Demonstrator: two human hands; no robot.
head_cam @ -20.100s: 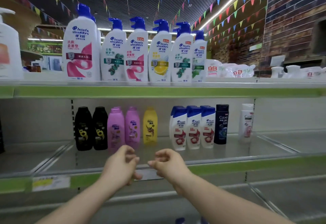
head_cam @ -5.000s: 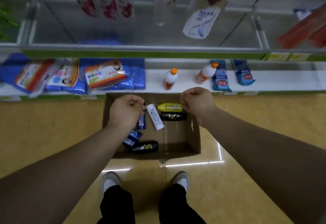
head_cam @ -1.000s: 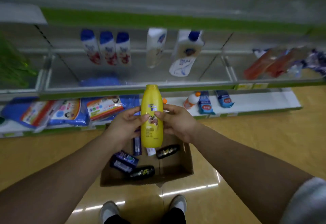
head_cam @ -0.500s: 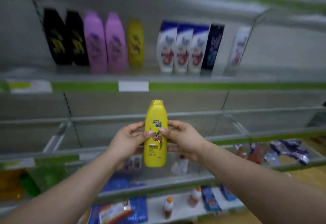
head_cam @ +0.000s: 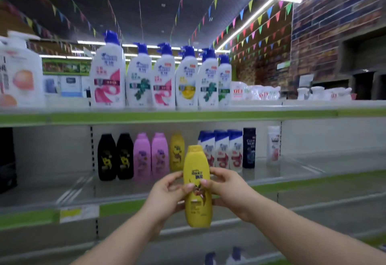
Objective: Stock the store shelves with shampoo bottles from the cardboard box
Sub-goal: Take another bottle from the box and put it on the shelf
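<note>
Shelf (head_cam: pixel 302 178) with 2 pink bottles (head_cam: pixel 142 156) (head_cam: pixel 160 155); 1 yellow bottle (head_cam: pixel 197 209) in 2 hands (head_cam: pixel 167 196) (head_cam: pixel 229 191)

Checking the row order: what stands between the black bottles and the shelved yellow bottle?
Two pink bottles, upright and side by side, as the head view shows.

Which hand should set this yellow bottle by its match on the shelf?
Left, narrowly. The left hand and right hand both grip the held yellow bottle, but the shelf's yellow bottle stands up-left of it, on the left side; the right hand sits before the blue-capped white bottles.
</note>
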